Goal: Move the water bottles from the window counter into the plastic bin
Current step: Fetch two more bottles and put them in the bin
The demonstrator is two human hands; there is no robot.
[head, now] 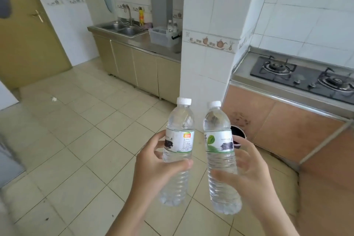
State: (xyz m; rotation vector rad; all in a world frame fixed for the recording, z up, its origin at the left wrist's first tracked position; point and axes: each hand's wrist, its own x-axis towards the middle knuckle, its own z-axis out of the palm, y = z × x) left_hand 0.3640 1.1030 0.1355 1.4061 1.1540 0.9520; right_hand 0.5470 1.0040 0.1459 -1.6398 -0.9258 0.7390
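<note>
Left hand (153,166) grips one water bottle (177,151), right hand (249,174) grips another (221,157), both upright mid-kitchen. The plastic bin (162,36) sits far off on the sink counter (145,44). Risk: loose fingertip holds could slip while walking.

Both of your clear water bottles wear white caps: the left bottle (177,151) shows a white label with a red-and-orange logo and green lower edge, the right bottle (222,157) a white label with a green leaf. Beige floor tiles (80,140) run below, olive cabinet doors (138,67) under the steel sink (122,28), a black gas hob (304,77).
</note>
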